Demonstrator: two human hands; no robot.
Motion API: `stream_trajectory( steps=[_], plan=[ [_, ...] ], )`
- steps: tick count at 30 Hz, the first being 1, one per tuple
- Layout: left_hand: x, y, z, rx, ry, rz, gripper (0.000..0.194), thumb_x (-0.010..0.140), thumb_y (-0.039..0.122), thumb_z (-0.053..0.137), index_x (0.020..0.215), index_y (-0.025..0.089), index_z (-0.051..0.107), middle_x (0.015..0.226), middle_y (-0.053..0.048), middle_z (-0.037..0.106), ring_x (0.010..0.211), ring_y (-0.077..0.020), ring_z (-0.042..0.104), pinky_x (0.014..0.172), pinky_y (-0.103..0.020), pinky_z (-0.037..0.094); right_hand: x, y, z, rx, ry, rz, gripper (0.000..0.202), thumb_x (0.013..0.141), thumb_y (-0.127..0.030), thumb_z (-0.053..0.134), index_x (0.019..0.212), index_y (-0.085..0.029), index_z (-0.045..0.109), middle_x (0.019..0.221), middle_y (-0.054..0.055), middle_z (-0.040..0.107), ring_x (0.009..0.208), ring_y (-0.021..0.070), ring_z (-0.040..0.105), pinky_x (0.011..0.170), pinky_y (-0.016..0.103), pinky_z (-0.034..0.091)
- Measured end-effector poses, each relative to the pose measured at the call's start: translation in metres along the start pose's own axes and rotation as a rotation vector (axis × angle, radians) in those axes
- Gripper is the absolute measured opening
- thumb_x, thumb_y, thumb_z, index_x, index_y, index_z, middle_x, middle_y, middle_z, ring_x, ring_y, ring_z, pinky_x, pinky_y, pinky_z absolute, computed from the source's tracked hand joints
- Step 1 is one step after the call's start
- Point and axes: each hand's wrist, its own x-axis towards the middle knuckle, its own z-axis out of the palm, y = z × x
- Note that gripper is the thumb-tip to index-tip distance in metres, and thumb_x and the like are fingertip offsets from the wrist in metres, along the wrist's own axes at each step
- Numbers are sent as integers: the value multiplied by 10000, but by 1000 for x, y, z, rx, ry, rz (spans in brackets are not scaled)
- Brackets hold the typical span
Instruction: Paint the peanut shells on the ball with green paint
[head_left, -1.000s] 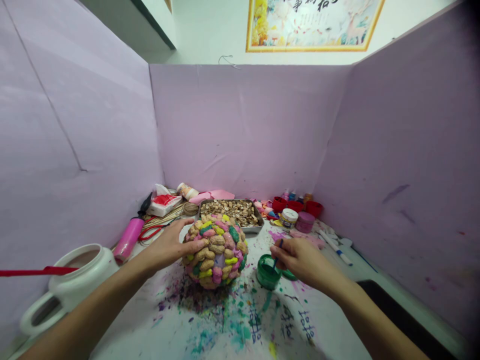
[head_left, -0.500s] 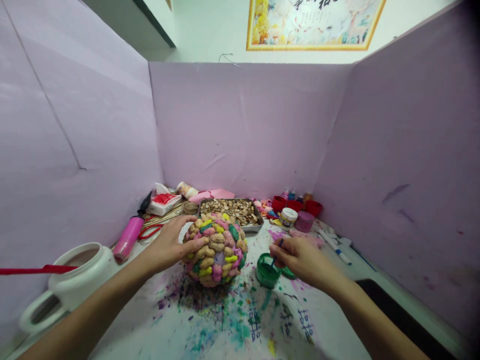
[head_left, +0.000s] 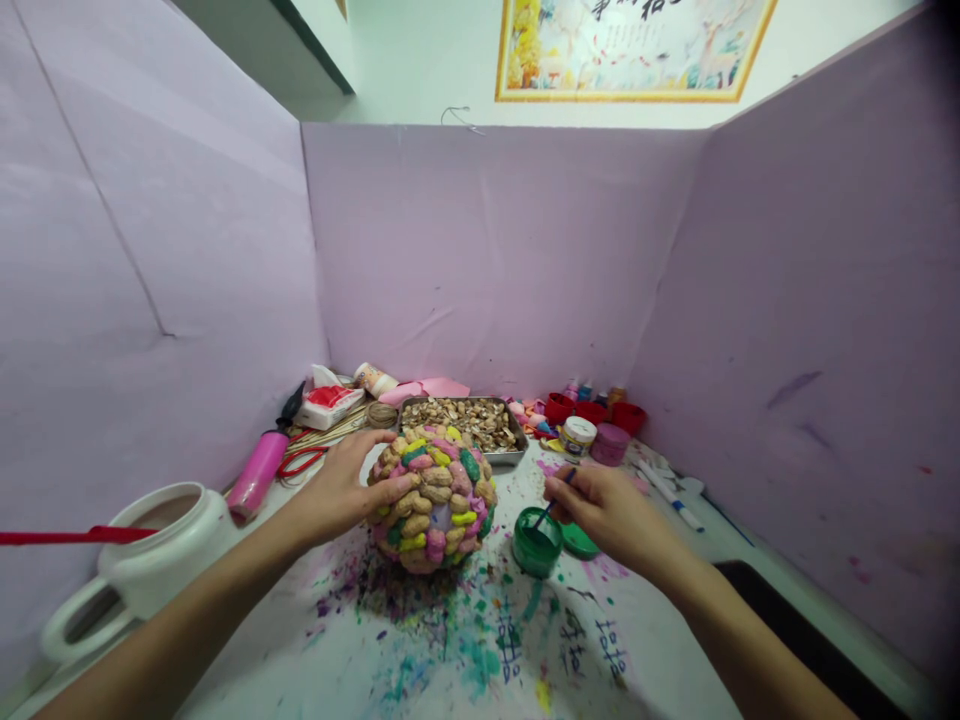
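Observation:
A round ball covered in peanut shells (head_left: 437,478), some painted pink, yellow and green, rests on the paint-stained table. My left hand (head_left: 349,490) grips its left side, thumb across the front and fingers over the top. In my right hand (head_left: 600,503) is a thin dark paintbrush (head_left: 556,500), pinched near its upper end and slanting down to the left. The brush's tip is inside a small open jar of green paint (head_left: 535,562), just right of the ball. Partly behind my right hand lies the green lid (head_left: 580,543).
Behind the ball stands a metal tray (head_left: 517,455) of shells. A white pot (head_left: 169,560) with a red-handled tool and a pink pump (head_left: 257,478) are at left. Paint jars (head_left: 609,445) and red cups (head_left: 628,417) stand back right; a marker (head_left: 675,498) lies nearer. Purple panels (head_left: 487,250) enclose the table.
My right hand has shifted slightly right, and the brush now slants more inside the jar. More of the green lid shows. My left hand and the ball keep their place.

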Motion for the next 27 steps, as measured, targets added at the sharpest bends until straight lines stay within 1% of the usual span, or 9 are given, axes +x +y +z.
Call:
stream_trajectory(
  steps=[3,6,10,14,19,21,22,25,27],
  plan=[
    [-1,1,0,-6,-6,0,634,700,590,552,1182,178,533,1323,-135,546,1230,-341,472,1037,-494,355,-1,-2,0,-16,-27,-13,374,873,-342,434,562,-184,572,602,53,692,512,156,565,472,252,322],
    [-1,1,0,-9,-8,8,625,703,589,553,1178,184,533,1322,-132,547,1232,-338,469,1044,-496,344,-1,-5,0,-22,-13,-17,382,880,-330,429,562,-179,577,598,54,690,514,153,562,473,252,315],
    [-1,1,0,4,0,2,637,702,600,547,1182,182,531,1328,-131,540,1238,-346,462,1042,-503,344,-2,-7,-3,-52,-74,20,400,881,-323,429,536,-180,574,579,58,685,500,152,553,474,253,314],
    [-1,2,0,3,-28,-12,680,704,604,535,1211,151,512,1343,-145,516,1257,-343,436,1061,-492,321,-3,-8,-4,-36,-18,31,380,882,-332,419,575,-180,584,621,57,697,528,153,573,480,247,327],
    [-2,3,1,6,-24,-12,643,719,588,532,1209,173,507,1343,-133,506,1257,-334,430,1057,-482,322,-1,-4,-3,-92,-42,47,395,865,-330,437,519,-182,554,571,66,680,490,156,554,461,256,332],
    [-2,4,3,27,-7,2,631,721,580,540,1202,172,511,1326,-136,510,1251,-333,428,1052,-486,323,-2,0,-10,-38,10,38,392,873,-354,427,553,-180,570,599,68,690,515,160,576,476,256,373],
    [-2,4,5,44,4,12,618,722,573,547,1194,176,514,1312,-134,517,1245,-333,429,1048,-492,323,-3,2,-15,13,64,33,395,875,-378,425,572,-178,581,598,68,688,523,163,587,483,258,396],
    [-1,9,11,117,44,54,567,732,562,566,1156,188,529,1243,-125,543,1199,-330,451,1019,-503,341,-13,2,-34,255,305,-12,390,859,-460,462,646,-175,622,590,61,681,534,172,618,509,269,470],
    [0,14,15,176,79,80,557,733,574,578,1127,182,542,1204,-124,549,1166,-327,466,992,-492,366,-23,-4,-42,405,472,-89,349,850,-467,510,695,-183,642,612,51,690,564,172,648,544,266,512]
  ],
)
